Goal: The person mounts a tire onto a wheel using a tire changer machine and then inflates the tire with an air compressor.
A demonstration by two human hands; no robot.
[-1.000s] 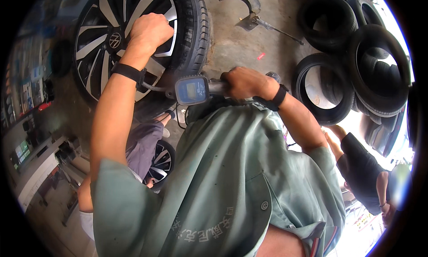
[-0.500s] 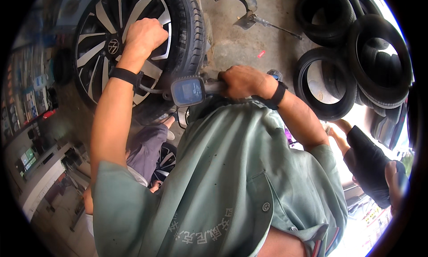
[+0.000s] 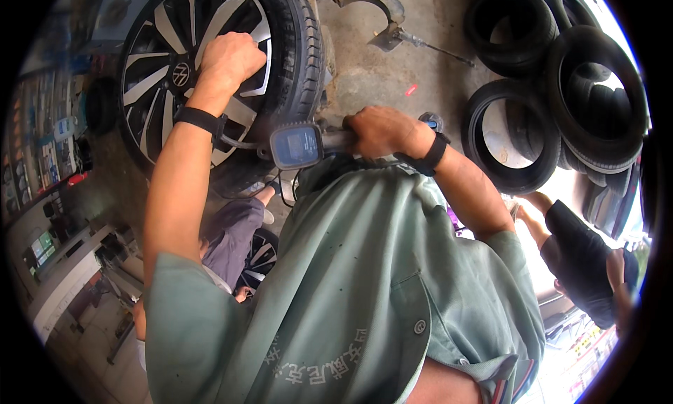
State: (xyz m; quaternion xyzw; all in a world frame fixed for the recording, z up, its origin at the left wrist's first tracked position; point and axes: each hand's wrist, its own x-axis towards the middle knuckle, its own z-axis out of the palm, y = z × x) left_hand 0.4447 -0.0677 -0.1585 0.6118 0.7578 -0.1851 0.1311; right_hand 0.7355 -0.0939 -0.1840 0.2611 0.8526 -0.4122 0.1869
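Note:
At the upper left stands a large car wheel (image 3: 298, 67) with black and silver spokes and a tyre on it. In front of its spokes my left hand (image 3: 230, 57) is closed in a fist; whatever its fingers hold is hidden. My right hand (image 3: 388, 131) wraps round the dark handle (image 3: 338, 139) of a handheld device. That device carries a squarish display (image 3: 296, 146) with a blue-grey screen, close in front of my shirt. From the display's left side a thin grey rod or hose (image 3: 240, 142) runs toward my left wrist.
Several loose tyres (image 3: 510, 180) lie and lean at the upper right. A curved metal tool arm (image 3: 385, 36) and a small red piece (image 3: 411, 90) are on the concrete floor side. One person (image 3: 235, 239) is at the lower left, another (image 3: 578, 264) at the right.
The whole view has shifted very slightly. Both my hands keep their places and their grip, and the person at the right has moved an arm a little.

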